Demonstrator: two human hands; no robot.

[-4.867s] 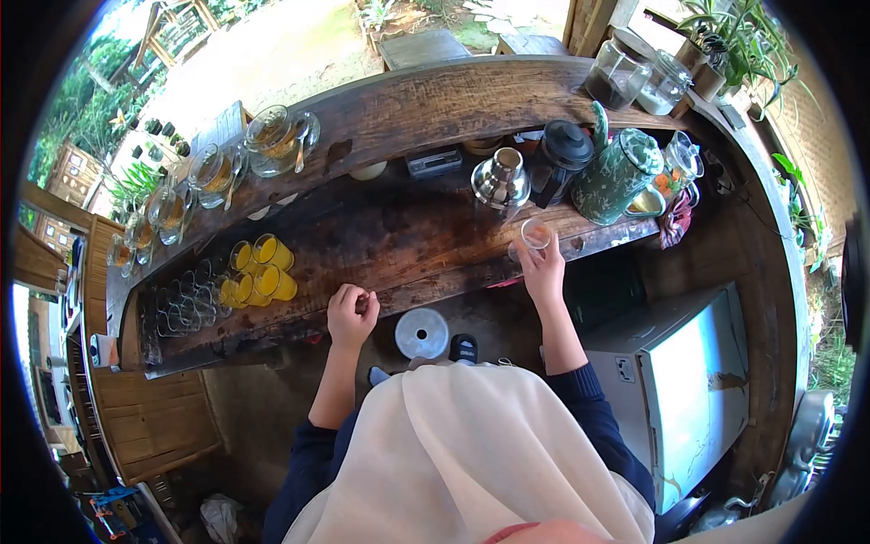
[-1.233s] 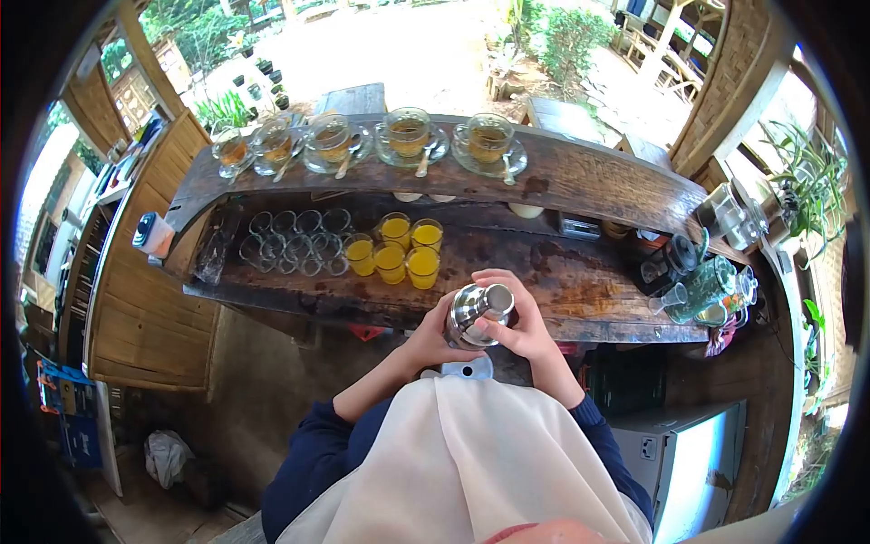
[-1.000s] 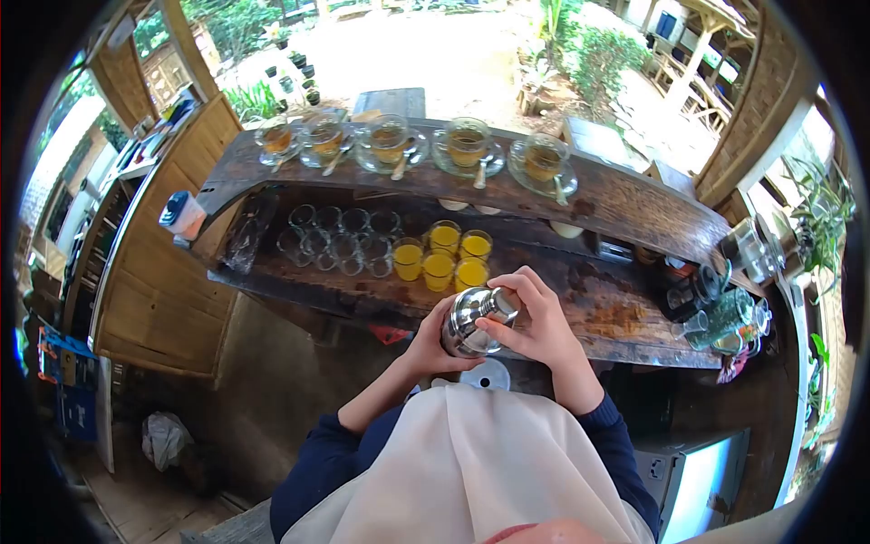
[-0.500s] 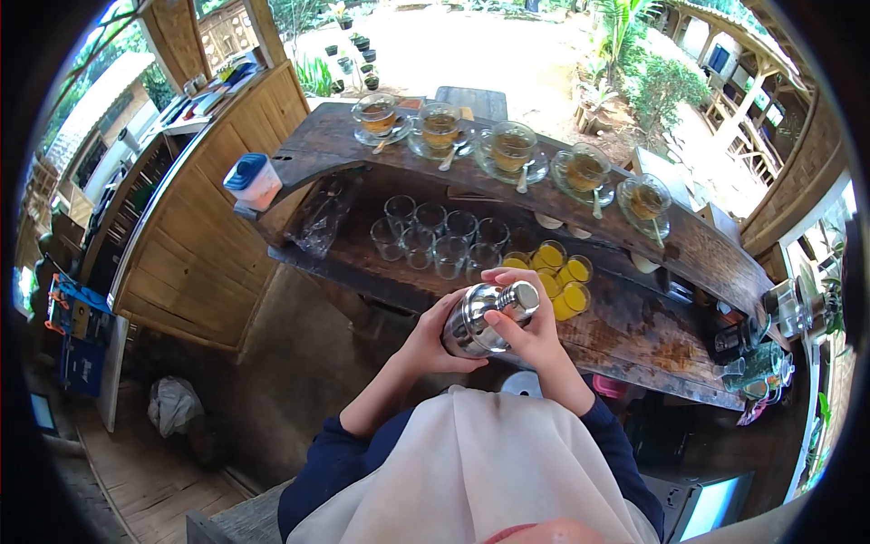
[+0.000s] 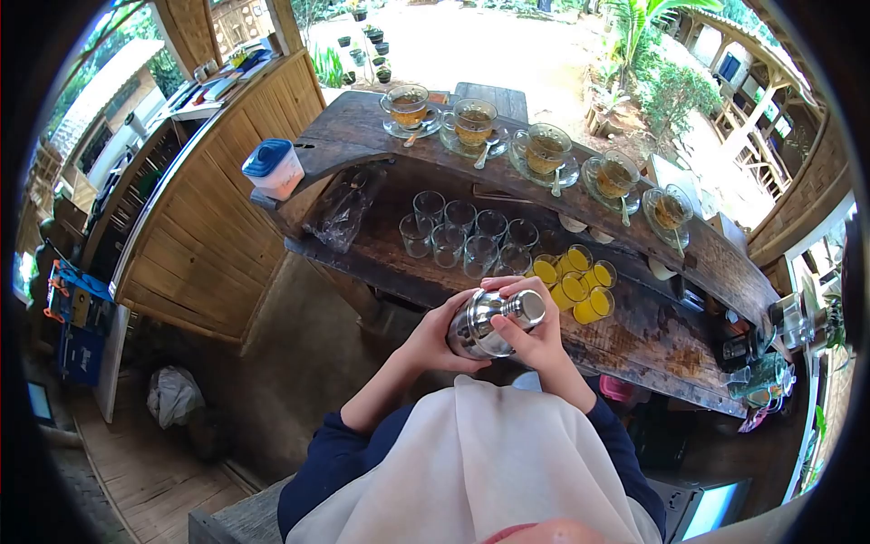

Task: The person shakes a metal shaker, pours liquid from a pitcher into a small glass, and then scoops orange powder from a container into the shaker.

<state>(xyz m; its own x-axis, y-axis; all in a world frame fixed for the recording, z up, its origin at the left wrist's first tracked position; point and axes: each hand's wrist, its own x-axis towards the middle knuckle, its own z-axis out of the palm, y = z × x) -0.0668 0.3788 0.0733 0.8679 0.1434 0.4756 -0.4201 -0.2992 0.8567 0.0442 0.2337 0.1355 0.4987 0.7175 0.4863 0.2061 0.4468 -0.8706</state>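
Observation:
A shiny metal cocktail shaker (image 5: 477, 328) is held between both hands in front of my chest, tilted with its capped end toward the upper right. My left hand (image 5: 437, 337) wraps round its body from the left. My right hand (image 5: 536, 334) grips the top part, with the thumb near the cap. Just beyond the hands, glasses of yellow liquid (image 5: 594, 306) stand together on the lower wooden counter, beside several empty clear glasses (image 5: 449, 243).
Along the raised counter edge (image 5: 353, 116) stand several glass cups of tea (image 5: 546, 150) on saucers with spoons. A blue-lidded tub (image 5: 274, 169) sits at its left end. Glass jars (image 5: 768, 381) are at the far right. A wooden cabinet (image 5: 213, 208) stands on the left.
The counter with its cups and glasses has shifted a little to the right in view. Both hands still hold the shaker, nearly in the same place.

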